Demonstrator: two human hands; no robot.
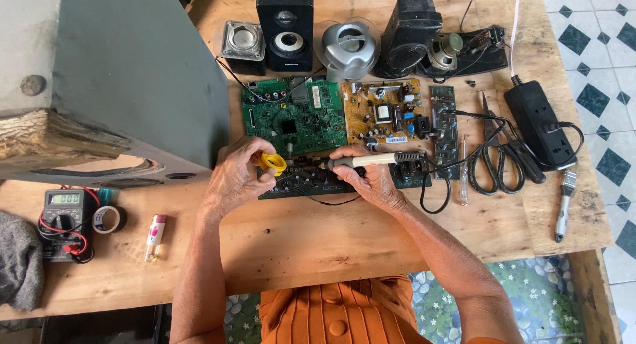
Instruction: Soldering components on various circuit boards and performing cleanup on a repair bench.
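Head view, looking straight down: worn wooden tabletop (pixel 318 238), scuffed and pale, plank edge toward the viewer. Floor at 3 o'clock is white tile with dark diamond insets (pixel 596 99); below the table edge, a green flowered covering (pixel 523 284). A large grey speaker cabinet (pixel 126 79) fills the 10 o'clock corner. At centre, the left hand (pixel 235 178) is closed around a small yellow solder spool (pixel 272 163); the right hand (pixel 371 178) grips a cream-handled soldering iron (pixel 371 160), tip pointing toward 9 o'clock, over a dark circuit board (pixel 311 181). Just beyond at 12 o'clock lie a green circuit board (pixel 295 115) and a tan circuit board (pixel 384 112), with loose speakers (pixel 285 26) in a row behind them. At 3 o'clock: scissors (pixel 497 152), black power strip (pixel 540 122), a brush (pixel 563 205). At 9 o'clock: multimeter (pixel 63 221), tape roll (pixel 106 219), a small lighter (pixel 155 236), grey cloth (pixel 16 258).
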